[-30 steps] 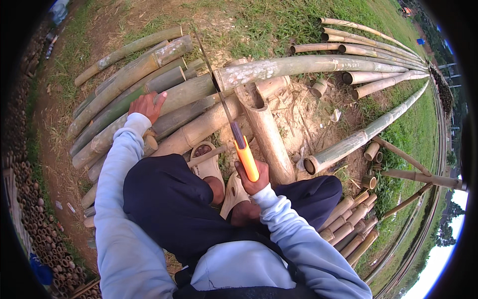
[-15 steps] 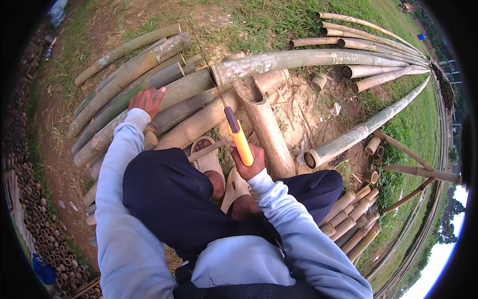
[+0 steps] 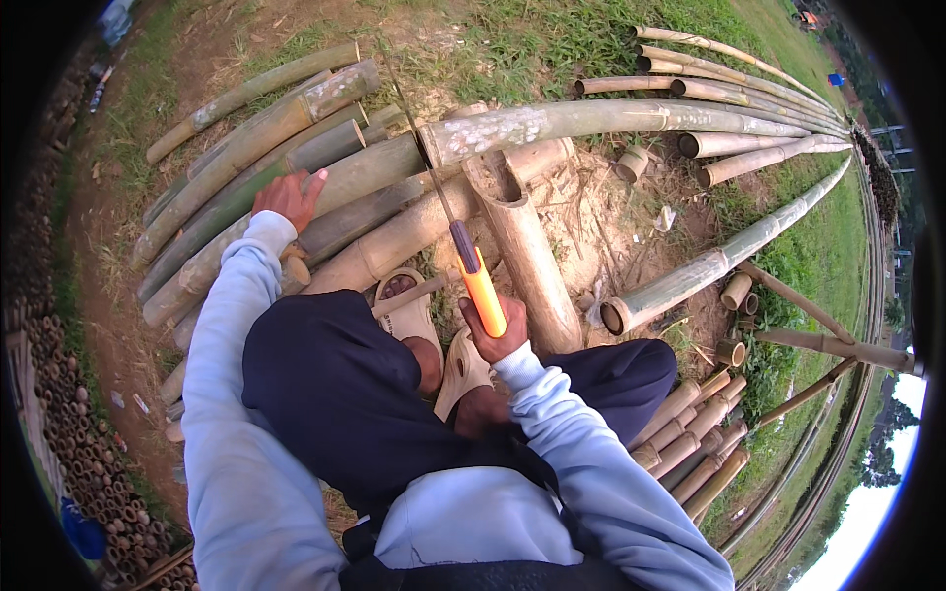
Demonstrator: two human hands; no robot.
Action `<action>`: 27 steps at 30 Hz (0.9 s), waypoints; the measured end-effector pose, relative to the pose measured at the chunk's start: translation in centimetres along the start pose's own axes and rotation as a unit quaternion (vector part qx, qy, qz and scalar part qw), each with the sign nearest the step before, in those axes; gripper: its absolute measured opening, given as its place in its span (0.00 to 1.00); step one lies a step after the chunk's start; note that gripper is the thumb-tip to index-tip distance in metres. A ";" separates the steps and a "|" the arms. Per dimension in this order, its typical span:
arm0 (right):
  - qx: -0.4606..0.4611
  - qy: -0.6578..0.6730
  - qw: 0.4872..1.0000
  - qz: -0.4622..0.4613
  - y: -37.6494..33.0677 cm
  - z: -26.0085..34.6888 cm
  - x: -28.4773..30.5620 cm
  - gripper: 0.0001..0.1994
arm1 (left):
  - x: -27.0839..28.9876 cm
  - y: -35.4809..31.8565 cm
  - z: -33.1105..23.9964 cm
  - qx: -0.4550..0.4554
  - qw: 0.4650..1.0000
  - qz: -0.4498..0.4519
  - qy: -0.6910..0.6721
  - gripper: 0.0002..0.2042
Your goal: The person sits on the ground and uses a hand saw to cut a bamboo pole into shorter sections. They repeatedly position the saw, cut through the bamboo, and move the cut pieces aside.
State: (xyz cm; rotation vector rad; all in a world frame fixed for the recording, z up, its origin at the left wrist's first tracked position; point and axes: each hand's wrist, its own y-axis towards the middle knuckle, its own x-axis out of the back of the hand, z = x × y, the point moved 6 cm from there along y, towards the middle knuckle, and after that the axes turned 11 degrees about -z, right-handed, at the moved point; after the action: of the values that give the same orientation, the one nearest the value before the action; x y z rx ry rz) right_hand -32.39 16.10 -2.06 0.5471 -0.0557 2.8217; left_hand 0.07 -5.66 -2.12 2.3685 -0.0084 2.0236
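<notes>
My right hand (image 3: 496,338) grips the orange handle of a saw (image 3: 481,286). Its thin blade runs up and to the left, across the cut end of a long pale bamboo pole (image 3: 611,120). My left hand (image 3: 288,197) rests flat on a thick bamboo pole (image 3: 236,202) in the stack at my left. A short thick bamboo piece (image 3: 527,256) with a notched top lies just right of the saw. I squat in dark trousers, and my beige sandals (image 3: 419,325) stand under the saw handle.
Several bamboo poles (image 3: 236,128) lie stacked at the left. More long poles (image 3: 749,89) run to the upper right. Short cut bamboo sections (image 3: 690,443) lie at my right, with small cut rings (image 3: 734,294) nearby. Grass and bare soil surround me.
The saw was drawn back toward me with its blade foreshortened, then pushed out again. Its blade now stretches up left across the pole end. My left hand stays on the stack.
</notes>
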 end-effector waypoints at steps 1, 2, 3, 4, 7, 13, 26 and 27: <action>-0.017 0.008 1.000 0.006 -3.0 -1.3 1.3 0.08 | 0.0 0.1 0.2 0.000 1.000 0.001 0.000 0.39; 0.002 0.006 1.000 0.008 -6.1 -1.8 2.9 0.06 | 0.0 -0.1 0.5 0.002 1.000 0.004 0.002 0.39; 0.042 -0.010 0.999 0.010 -9.0 -2.4 4.5 0.05 | 0.1 -0.3 0.8 0.003 1.000 0.003 -0.002 0.39; 0.033 -0.011 0.999 0.016 -10.3 -1.7 5.5 0.05 | 0.3 -0.4 1.1 0.005 1.000 0.001 -0.007 0.38; -0.006 0.006 1.000 0.009 -6.6 -1.9 3.9 0.04 | 0.3 -0.3 0.3 -0.003 1.000 0.006 -0.016 0.37; 0.023 0.019 0.999 -0.014 3.9 0.5 -1.9 0.12 | 0.7 0.2 -0.6 -0.003 1.000 0.001 -0.015 0.37; 0.056 -0.013 0.998 -0.004 2.2 -0.6 -1.1 0.10 | 0.9 0.0 -1.1 -0.013 1.000 -0.003 -0.027 0.38; 0.054 0.007 0.998 0.000 2.5 -0.2 -1.3 0.10 | 1.0 0.0 -1.1 -0.015 1.000 -0.005 -0.026 0.38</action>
State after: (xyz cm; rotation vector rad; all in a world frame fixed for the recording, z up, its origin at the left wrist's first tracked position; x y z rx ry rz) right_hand -31.98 13.38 -2.71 0.5507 0.1012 2.8414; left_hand -0.84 -5.62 -0.98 2.3974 -0.0286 1.9434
